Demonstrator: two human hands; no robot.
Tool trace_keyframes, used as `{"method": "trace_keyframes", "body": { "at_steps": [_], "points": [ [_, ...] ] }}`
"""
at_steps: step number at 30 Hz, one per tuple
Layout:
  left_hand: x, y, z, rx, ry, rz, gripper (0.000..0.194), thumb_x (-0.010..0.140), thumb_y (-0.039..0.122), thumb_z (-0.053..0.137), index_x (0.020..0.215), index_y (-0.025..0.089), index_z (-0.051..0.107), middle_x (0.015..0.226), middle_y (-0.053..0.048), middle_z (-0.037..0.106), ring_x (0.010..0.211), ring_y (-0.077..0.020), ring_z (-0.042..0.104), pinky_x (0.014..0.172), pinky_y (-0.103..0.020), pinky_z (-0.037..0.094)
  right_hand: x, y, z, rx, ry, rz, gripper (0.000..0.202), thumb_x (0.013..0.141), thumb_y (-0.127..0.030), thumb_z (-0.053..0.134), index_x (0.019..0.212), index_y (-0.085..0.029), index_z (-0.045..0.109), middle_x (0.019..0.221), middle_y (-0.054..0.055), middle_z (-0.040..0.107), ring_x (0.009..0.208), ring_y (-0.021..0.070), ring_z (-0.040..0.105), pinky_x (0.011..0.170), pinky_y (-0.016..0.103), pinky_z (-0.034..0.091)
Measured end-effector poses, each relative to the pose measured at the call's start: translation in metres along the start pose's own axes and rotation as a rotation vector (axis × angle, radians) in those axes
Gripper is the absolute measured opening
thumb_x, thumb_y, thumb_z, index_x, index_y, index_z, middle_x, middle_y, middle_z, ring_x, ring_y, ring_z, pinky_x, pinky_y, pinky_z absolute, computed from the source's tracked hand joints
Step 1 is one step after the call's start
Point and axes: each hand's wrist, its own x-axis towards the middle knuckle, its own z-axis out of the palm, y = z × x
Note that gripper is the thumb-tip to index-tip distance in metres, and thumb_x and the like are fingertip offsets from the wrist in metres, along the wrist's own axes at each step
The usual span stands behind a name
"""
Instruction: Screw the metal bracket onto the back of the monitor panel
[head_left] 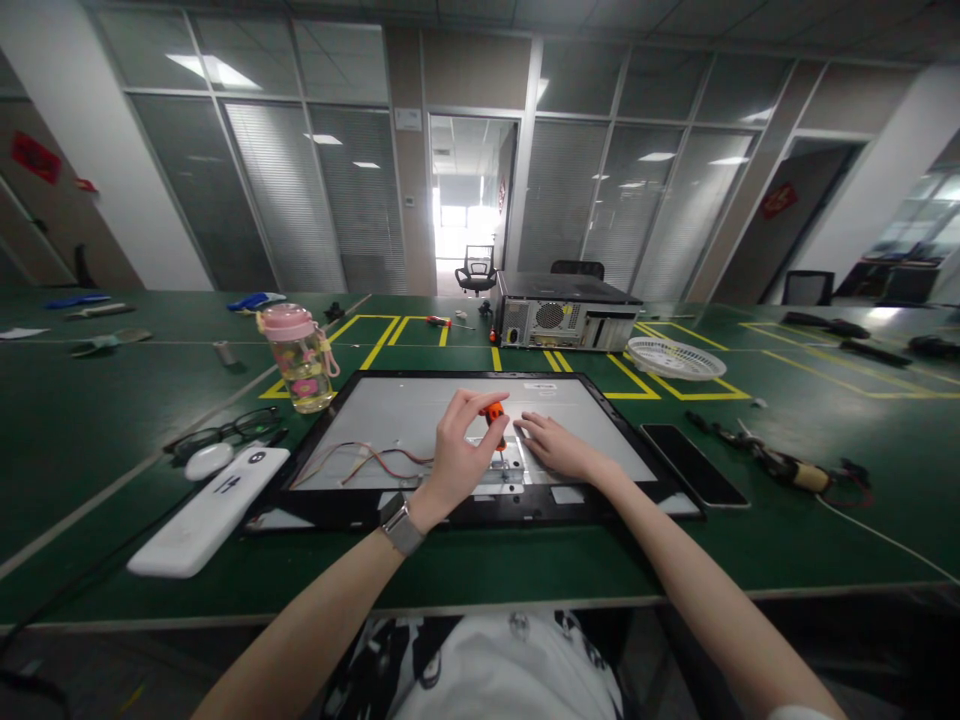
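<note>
A flat display panel with a black frame lies face-down or face-up, I cannot tell which, on the green table. My left hand, with a watch on its wrist, has its thumb and fingers around the orange handle of a screwdriver. The screwdriver stands nearly upright, its shaft pointing down at a metal bracket near the panel's front edge. Just right of it, my right hand rests on the panel with fingers stretched out. Thin coloured wires trail across the panel's left side.
Left of the panel are a pink-lidded bottle, eyeglasses and a long white device. To the right lie a black phone and a cable bundle. Behind stand a computer case and a white basket.
</note>
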Motion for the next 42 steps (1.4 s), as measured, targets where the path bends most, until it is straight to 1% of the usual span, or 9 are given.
{"method": "trace_keyframes", "body": {
  "at_steps": [6, 16, 23, 27, 30, 35, 39, 42],
  "points": [
    [0.0007, -0.0028, 0.0006, 0.002, 0.02, 0.002, 0.023, 0.088, 0.016, 0.063, 0.11, 0.022, 0.066, 0.088, -0.001, 0.058, 0.082, -0.0139, 0.058, 0.079, -0.028, 0.047, 0.0001, -0.0002, -0.0007, -0.006, -0.011, -0.002, 0.045, 0.098, -0.026, 0.038, 0.14, -0.012, 0.049, 0.148, 0.021, 0.044, 0.139, 0.0301, 0.04, 0.114, 0.049, 0.031],
    [0.0005, -0.0042, 0.0007, -0.002, 0.021, -0.003, 0.023, 0.088, 0.016, 0.064, 0.11, 0.023, 0.067, 0.087, -0.001, 0.058, 0.081, -0.0137, 0.057, 0.078, -0.028, 0.047, -0.0009, -0.0018, -0.0029, 0.0, -0.019, 0.008, 0.046, 0.098, -0.028, 0.038, 0.14, -0.012, 0.049, 0.148, 0.021, 0.044, 0.139, 0.0305, 0.039, 0.114, 0.047, 0.03],
    [0.0012, -0.0026, 0.0005, 0.009, 0.021, -0.004, 0.022, 0.088, 0.019, 0.064, 0.109, 0.023, 0.067, 0.086, -0.001, 0.058, 0.081, -0.014, 0.057, 0.078, -0.029, 0.048, -0.0005, 0.0002, -0.0008, 0.021, -0.002, 0.005, 0.045, 0.098, -0.028, 0.038, 0.14, -0.016, 0.048, 0.148, 0.018, 0.044, 0.138, 0.0285, 0.04, 0.114, 0.047, 0.03],
    [0.0009, -0.0007, 0.0001, 0.007, 0.019, -0.009, 0.022, 0.088, 0.019, 0.063, 0.109, 0.023, 0.067, 0.086, -0.001, 0.058, 0.081, -0.0144, 0.058, 0.077, -0.029, 0.049, 0.0, 0.0013, 0.0005, 0.024, 0.0, 0.002, 0.045, 0.099, -0.029, 0.037, 0.14, -0.016, 0.048, 0.149, 0.018, 0.044, 0.138, 0.0288, 0.04, 0.114, 0.048, 0.03],
    [0.0001, 0.0006, -0.001, 0.005, 0.006, -0.006, 0.023, 0.091, 0.019, 0.058, 0.112, 0.023, 0.067, 0.092, -0.003, 0.06, 0.086, -0.0154, 0.059, 0.08, -0.03, 0.05, 0.0001, 0.0015, 0.0007, 0.027, 0.003, -0.001, 0.044, 0.099, -0.028, 0.037, 0.14, -0.016, 0.048, 0.148, 0.017, 0.044, 0.138, 0.0285, 0.04, 0.113, 0.048, 0.031],
    [-0.0008, 0.0004, -0.0031, -0.022, -0.04, 0.013, 0.03, 0.096, 0.018, 0.047, 0.12, 0.022, 0.064, 0.113, -0.008, 0.065, 0.106, -0.0189, 0.061, 0.092, -0.034, 0.049, -0.0001, 0.0011, 0.0002, 0.019, 0.012, -0.007, 0.044, 0.098, -0.028, 0.039, 0.14, -0.016, 0.049, 0.148, 0.017, 0.045, 0.137, 0.0278, 0.042, 0.113, 0.047, 0.031],
    [-0.0006, -0.0013, -0.0028, -0.062, -0.067, 0.009, 0.031, 0.097, 0.018, 0.046, 0.123, 0.021, 0.061, 0.114, -0.008, 0.068, 0.105, -0.0182, 0.063, 0.092, -0.034, 0.049, -0.0004, 0.0001, -0.0008, 0.02, 0.011, -0.01, 0.044, 0.098, -0.026, 0.038, 0.139, -0.015, 0.049, 0.147, 0.018, 0.045, 0.135, 0.0284, 0.043, 0.113, 0.048, 0.031],
    [0.0002, -0.0013, -0.0019, -0.032, -0.057, 0.012, 0.029, 0.096, 0.019, 0.049, 0.122, 0.021, 0.063, 0.111, -0.008, 0.069, 0.1, -0.0179, 0.063, 0.089, -0.033, 0.05, -0.0008, -0.0004, -0.0015, 0.018, 0.003, -0.012, 0.045, 0.098, -0.026, 0.038, 0.139, -0.013, 0.049, 0.148, 0.02, 0.044, 0.136, 0.0294, 0.042, 0.113, 0.049, 0.031]
  ]
}}
